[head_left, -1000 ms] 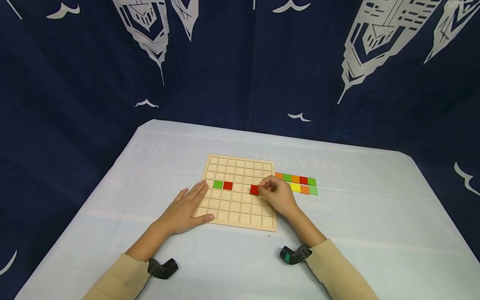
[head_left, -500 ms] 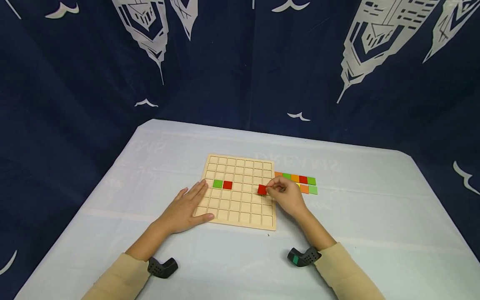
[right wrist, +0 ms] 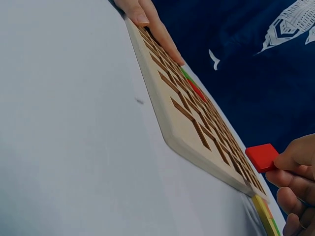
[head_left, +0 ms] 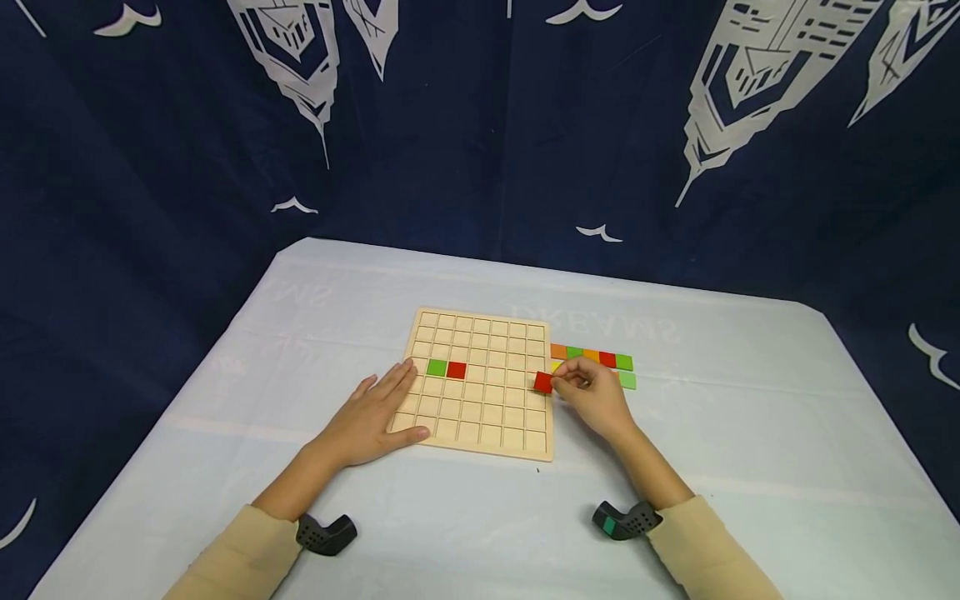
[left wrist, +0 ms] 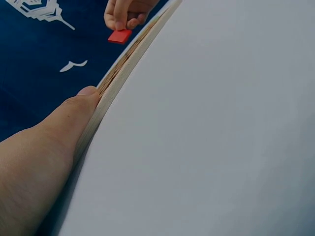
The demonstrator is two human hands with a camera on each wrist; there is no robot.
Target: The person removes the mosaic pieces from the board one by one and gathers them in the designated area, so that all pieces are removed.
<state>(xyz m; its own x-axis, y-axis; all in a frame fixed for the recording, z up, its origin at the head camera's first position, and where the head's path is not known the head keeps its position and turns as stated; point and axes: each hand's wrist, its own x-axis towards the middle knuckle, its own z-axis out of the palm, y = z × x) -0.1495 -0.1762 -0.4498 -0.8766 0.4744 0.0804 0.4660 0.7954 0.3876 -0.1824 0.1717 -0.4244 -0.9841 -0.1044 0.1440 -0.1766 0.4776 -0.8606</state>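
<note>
A square wooden board (head_left: 480, 417) with a grid of shallow cells lies flat on the table. My left hand (head_left: 371, 421) rests on its left edge, fingers straight and thumb spread along the near side. Between thumb and fingers my right hand (head_left: 596, 396) pinches a red square tile (head_left: 542, 382) above the board's right edge. In the right wrist view that red tile (right wrist: 261, 158) is raised off the board. A green tile (head_left: 437, 367) and another red tile (head_left: 456, 370) sit side by side in cells near the board's left side.
Right of the board, two rows of coloured tiles lie on the white tablecloth (head_left: 720, 417); a green tile (head_left: 624, 362) ends the far row. My right hand partly hides the near row. A dark blue curtain (head_left: 450, 167) hangs behind the table.
My right hand has moved to the right with the red tile, from over the board's inner cells to its right edge. The left hand has stayed in place.
</note>
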